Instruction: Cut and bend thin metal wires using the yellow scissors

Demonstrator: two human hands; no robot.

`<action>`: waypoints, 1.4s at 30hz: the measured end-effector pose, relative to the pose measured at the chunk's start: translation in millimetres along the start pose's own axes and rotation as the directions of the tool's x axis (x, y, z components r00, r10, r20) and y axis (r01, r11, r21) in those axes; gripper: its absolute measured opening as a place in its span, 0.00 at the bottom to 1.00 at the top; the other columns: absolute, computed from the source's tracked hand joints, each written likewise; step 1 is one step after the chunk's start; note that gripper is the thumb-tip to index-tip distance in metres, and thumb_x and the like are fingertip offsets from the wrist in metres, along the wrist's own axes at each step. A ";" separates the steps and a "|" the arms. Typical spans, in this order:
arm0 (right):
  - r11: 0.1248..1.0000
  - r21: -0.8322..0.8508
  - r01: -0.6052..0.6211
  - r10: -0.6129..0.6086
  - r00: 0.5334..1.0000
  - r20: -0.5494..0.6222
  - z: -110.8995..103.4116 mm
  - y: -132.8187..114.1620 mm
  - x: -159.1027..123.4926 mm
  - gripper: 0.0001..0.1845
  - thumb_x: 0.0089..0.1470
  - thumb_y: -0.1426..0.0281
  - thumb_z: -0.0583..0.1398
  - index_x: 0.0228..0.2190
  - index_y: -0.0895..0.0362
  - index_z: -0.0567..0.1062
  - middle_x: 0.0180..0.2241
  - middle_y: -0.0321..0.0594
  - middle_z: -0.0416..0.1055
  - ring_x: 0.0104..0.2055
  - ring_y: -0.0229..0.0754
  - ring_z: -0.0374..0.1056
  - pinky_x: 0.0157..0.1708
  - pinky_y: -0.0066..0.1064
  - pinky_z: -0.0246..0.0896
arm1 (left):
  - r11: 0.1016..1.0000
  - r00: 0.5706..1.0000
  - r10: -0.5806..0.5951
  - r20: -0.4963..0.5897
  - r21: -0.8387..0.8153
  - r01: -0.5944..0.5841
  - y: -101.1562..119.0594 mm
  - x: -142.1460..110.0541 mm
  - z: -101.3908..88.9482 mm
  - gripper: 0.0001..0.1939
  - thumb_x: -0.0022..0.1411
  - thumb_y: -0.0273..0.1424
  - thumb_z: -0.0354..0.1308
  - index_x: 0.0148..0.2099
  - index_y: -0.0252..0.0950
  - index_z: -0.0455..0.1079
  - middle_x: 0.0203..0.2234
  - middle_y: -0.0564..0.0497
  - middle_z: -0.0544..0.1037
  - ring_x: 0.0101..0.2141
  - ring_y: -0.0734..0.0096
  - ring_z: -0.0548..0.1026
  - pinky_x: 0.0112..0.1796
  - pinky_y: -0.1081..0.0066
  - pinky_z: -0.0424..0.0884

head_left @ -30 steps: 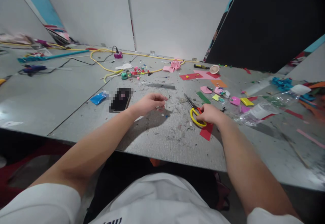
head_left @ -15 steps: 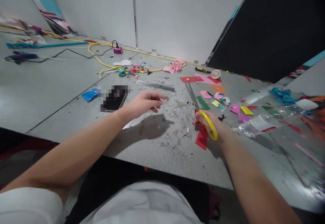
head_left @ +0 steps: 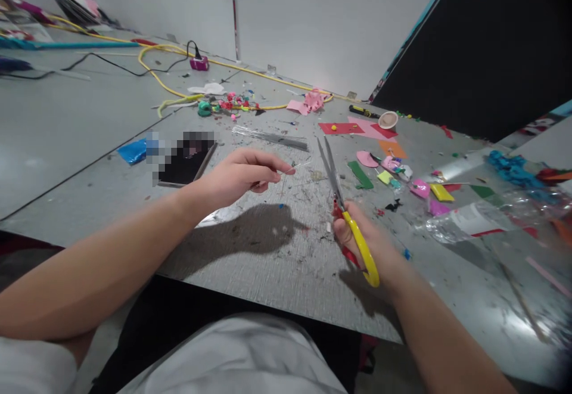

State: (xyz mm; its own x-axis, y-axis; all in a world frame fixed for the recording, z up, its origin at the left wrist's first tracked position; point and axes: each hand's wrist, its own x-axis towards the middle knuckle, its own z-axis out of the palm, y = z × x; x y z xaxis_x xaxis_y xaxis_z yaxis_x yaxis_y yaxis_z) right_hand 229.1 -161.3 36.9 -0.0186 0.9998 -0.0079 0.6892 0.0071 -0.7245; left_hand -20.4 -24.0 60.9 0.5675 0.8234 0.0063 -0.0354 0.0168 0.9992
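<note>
My left hand point(head_left: 250, 170) is over the middle of the table, thumb and forefinger closed on a thin, pale piece of wire point(head_left: 302, 165) that points right. Beyond that hand, a bundle of thin grey wires point(head_left: 286, 141) lies on the tabletop. My right hand point(head_left: 364, 236) grips yellow-handled scissors point(head_left: 364, 245), their blades slightly apart and pointing away from me. Something red point(head_left: 351, 256) shows beneath the right hand's fingers, mostly covered; whether it is held I cannot tell.
A phone-like dark slab point(head_left: 185, 158) and a blue packet point(head_left: 133, 152) lie left. Coloured paper scraps point(head_left: 342, 128), clay packets point(head_left: 441, 192) and a clear plastic bottle point(head_left: 467, 222) spread across the right. A yellow cable point(head_left: 250, 74) runs along the back by the wall.
My left hand has closed from loosely spread fingers to a pinch, with thin wire now visible. The scissors have shifted left and nearer to me, and the red piece is more covered.
</note>
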 end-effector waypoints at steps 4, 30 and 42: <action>0.995 0.065 -0.077 0.074 0.996 0.047 7.2 6.7 -1.2 0.24 0.60 0.45 0.58 0.43 0.51 0.65 0.35 0.38 0.69 0.36 0.45 0.67 0.37 0.39 0.65 | 0.999 1.000 0.005 0.005 0.043 -0.005 -3.2 1.5 -1.2 0.10 0.52 0.26 0.66 0.38 0.35 0.84 0.23 0.50 0.74 0.22 0.78 0.64 0.23 0.75 0.61; 0.966 0.157 -0.207 0.200 0.978 0.062 14.0 1.7 5.6 0.25 0.54 0.43 0.61 0.31 0.51 0.65 0.24 0.33 0.61 0.25 0.39 0.54 0.25 0.33 0.49 | 0.986 0.999 0.005 0.052 0.168 -0.013 -14.7 4.7 -4.7 0.14 0.59 0.32 0.66 0.48 0.37 0.83 0.28 0.51 0.74 0.26 0.77 0.67 0.26 0.76 0.65; 0.979 0.126 -0.158 0.155 0.987 0.038 15.1 11.6 7.0 0.20 0.58 0.48 0.62 0.31 0.51 0.68 0.24 0.36 0.67 0.25 0.40 0.59 0.25 0.32 0.50 | 0.986 0.999 0.006 0.053 0.165 -0.015 -17.9 8.1 -7.7 0.13 0.58 0.34 0.68 0.46 0.37 0.83 0.31 0.48 0.79 0.28 0.74 0.70 0.28 0.73 0.66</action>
State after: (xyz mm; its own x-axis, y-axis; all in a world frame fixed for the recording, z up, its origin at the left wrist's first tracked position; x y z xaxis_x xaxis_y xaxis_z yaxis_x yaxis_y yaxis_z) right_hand 226.0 -154.5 18.1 0.0612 0.9874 -0.1458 0.5866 -0.1538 -0.7952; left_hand -21.5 -13.3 42.8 0.6103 0.7920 0.0147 0.0925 -0.0897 0.9917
